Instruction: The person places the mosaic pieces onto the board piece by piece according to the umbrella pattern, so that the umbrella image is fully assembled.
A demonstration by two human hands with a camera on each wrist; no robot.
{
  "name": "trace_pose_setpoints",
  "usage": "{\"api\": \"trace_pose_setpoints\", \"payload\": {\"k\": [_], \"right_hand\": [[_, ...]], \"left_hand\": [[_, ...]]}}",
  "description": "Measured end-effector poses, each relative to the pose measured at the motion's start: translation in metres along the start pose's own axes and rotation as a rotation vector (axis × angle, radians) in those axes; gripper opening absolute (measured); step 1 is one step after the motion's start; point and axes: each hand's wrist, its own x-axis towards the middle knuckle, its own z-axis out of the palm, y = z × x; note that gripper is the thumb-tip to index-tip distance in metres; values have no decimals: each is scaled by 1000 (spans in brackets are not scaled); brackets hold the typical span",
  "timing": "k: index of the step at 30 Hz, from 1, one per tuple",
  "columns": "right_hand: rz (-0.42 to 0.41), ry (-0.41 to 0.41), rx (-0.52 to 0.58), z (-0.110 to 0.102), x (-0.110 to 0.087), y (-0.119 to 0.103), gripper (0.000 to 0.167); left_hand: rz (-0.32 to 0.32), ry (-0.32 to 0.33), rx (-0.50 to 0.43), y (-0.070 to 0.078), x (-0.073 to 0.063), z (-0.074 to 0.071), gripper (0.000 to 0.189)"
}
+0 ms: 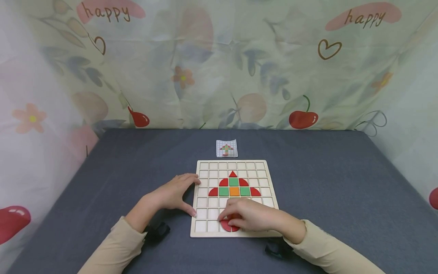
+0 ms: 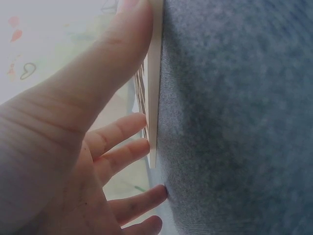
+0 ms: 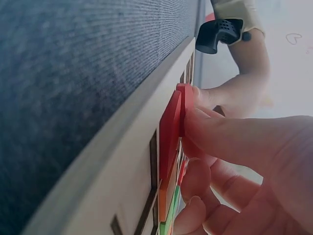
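A pale wooden grid board (image 1: 202, 226) lies on the dark cloth. My left hand (image 1: 174, 192) rests at its left edge, thumb and fingers spread apart and touching the rim. Over the lower cells my right hand (image 1: 251, 215) pinches a red quarter-circle tile (image 3: 185, 105), which stands slightly higher than the red tile (image 3: 169, 134) beside it. Farther up the board, a red triangle (image 1: 233, 174) tops green squares (image 1: 234, 182), an orange square (image 1: 234, 191) and red quarter-circles (image 1: 255, 191). My right hand hides part of the middle column.
Behind the board lies a small pattern card (image 1: 226, 148) printed with a similar coloured figure. The dark grey cloth (image 1: 325, 182) covers the table. A patterned curtain (image 1: 219, 76) hangs at the back and sides. Both wrists wear black devices (image 1: 158, 231).
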Motion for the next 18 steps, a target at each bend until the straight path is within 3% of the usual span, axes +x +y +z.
{"api": "trace_pose_setpoints", "payload": {"k": [18], "right_hand": [[18, 2, -9, -3, -1, 0, 21]], "left_hand": [[-16, -3, -4, 0, 1, 0, 86]]}}
